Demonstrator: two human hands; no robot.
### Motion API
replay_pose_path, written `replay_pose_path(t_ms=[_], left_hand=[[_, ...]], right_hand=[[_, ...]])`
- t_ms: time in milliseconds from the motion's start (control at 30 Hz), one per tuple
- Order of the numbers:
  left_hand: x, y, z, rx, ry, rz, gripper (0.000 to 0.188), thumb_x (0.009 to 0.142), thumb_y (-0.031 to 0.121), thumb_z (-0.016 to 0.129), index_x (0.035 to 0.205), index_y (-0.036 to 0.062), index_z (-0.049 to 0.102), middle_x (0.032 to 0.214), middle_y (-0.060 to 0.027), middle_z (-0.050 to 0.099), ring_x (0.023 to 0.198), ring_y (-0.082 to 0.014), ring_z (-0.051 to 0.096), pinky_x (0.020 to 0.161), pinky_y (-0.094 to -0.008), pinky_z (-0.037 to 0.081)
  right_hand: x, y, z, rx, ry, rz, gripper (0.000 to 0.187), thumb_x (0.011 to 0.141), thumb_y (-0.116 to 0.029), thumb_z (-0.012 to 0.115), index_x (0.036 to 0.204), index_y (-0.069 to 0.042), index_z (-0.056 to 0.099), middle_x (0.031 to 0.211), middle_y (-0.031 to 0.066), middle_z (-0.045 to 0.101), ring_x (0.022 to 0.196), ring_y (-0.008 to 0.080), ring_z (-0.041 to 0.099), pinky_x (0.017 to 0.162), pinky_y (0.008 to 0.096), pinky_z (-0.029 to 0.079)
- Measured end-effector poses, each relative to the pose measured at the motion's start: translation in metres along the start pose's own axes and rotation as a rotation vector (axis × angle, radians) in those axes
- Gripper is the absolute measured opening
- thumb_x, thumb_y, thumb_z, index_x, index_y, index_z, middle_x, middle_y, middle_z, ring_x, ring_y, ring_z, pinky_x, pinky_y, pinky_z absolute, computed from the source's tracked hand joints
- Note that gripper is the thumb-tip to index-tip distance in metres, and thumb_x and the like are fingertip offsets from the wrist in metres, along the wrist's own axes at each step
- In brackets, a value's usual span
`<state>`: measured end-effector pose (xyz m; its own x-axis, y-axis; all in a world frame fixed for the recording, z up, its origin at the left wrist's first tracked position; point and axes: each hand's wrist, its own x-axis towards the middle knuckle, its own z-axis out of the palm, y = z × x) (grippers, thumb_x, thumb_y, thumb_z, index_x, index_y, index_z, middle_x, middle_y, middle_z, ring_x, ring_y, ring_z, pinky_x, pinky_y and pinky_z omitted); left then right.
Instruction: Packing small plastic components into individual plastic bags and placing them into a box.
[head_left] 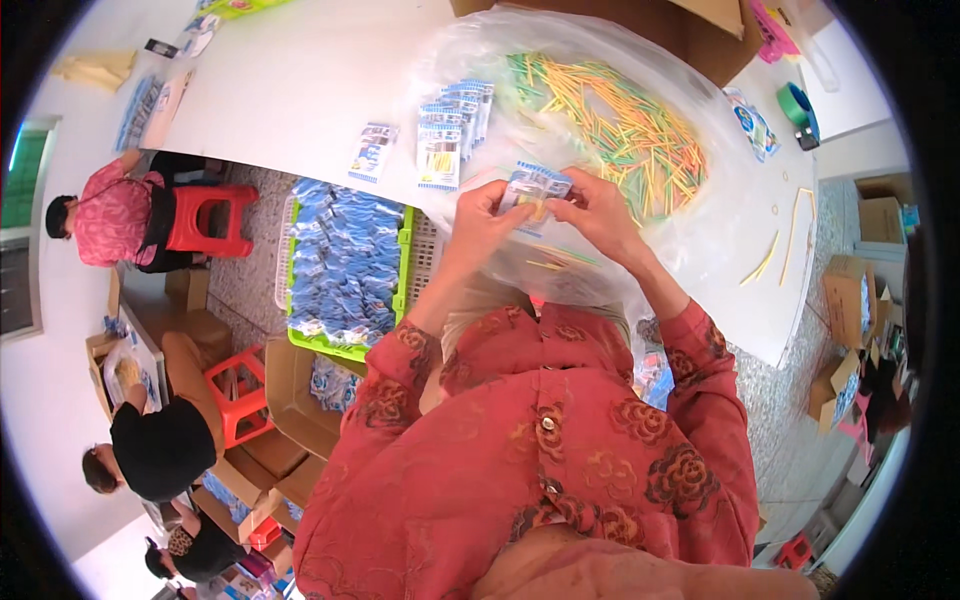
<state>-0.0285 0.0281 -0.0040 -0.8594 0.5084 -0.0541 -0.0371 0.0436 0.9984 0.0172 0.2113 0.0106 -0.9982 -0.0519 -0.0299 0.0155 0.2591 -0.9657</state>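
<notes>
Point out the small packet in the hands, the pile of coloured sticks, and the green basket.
small packet [537, 188], head view, its blue-and-white front.
pile of coloured sticks [630, 130], head view, middle of the heap.
green basket [404, 262], head view, right rim.

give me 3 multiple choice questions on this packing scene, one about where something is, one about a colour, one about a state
1. Where does the green crate of blue packets sit?
A. to the person's left, below the table edge
B. on the white table
C. to the person's right

2. What colour is the stool by the seated person in pink?
A. blue
B. red
C. white

3. What are the left hand and right hand doing?
A. resting empty
B. both holding one small packet
C. gripping the tape roll

Answers:
1 A, the crate shows lower left, beside the table.
2 B, its frame is plainly red.
3 B, fingers of both pinch the packet above the bag of coloured sticks.
</notes>
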Motion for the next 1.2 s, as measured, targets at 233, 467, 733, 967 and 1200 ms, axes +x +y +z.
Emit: replay_pose_path(t_ms=[233,467,733,967,1200], left_hand=[[0.010,-0.011,-0.074,-0.130,0.180,0.011,0.015,0.077,0.002,0.064,0.090,-0.0032,0.061,0.081,-0.0038,0.064,0.069,-0.0057,0.057,0.061,-0.0188,0.046],[0.040,-0.038,-0.118,0.333,0.322,0.058,0.017,0.073,0.004,0.067,0.088,-0.0017,0.062,0.078,-0.0034,0.064,0.065,-0.0075,0.056,0.060,-0.0222,0.047],[0.059,-0.058,-0.125,0.571,0.394,0.066,0.059,0.059,0.015,0.076,0.110,0.0012,0.050,0.097,-0.0110,0.060,0.081,-0.0213,0.059,0.069,-0.0320,0.048],[0.067,-0.053,-0.129,0.545,0.308,0.009,0.064,0.060,0.016,0.077,0.114,-0.0004,0.048,0.099,-0.0120,0.060,0.083,-0.0229,0.059,0.074,-0.0320,0.048],[0.076,-0.064,-0.138,0.463,0.223,-0.047,0.063,0.060,0.019,0.078,0.113,-0.0022,0.052,0.102,-0.0135,0.059,0.087,-0.0219,0.058,0.078,-0.0304,0.047]], right_hand=[[0.078,0.002,0.058,-0.009,-0.035,-0.147,0.022,0.077,-0.015,0.062,0.086,0.003,0.054,0.065,0.0086,0.058,0.059,0.0119,0.056,0.054,0.0267,0.045],[0.137,0.014,0.086,-0.339,0.057,-0.267,0.025,0.071,-0.018,0.063,0.085,0.001,0.055,0.068,0.0151,0.059,0.061,0.0244,0.059,0.057,0.0350,0.045],[0.168,0.022,0.071,-0.424,0.329,-0.411,0.027,0.073,-0.009,0.061,0.099,-0.003,0.055,0.087,0.0161,0.060,0.076,0.0290,0.059,0.068,0.0370,0.048],[0.211,0.056,0.039,-0.606,0.344,-0.447,0.027,0.074,-0.004,0.054,0.101,0.000,0.051,0.089,0.0195,0.057,0.086,0.0375,0.055,0.079,0.0435,0.044],[0.222,0.052,0.034,-0.766,0.126,-0.198,0.022,0.075,-0.009,0.052,0.094,0.001,0.053,0.095,0.0234,0.058,0.091,0.0397,0.054,0.080,0.0449,0.044]])
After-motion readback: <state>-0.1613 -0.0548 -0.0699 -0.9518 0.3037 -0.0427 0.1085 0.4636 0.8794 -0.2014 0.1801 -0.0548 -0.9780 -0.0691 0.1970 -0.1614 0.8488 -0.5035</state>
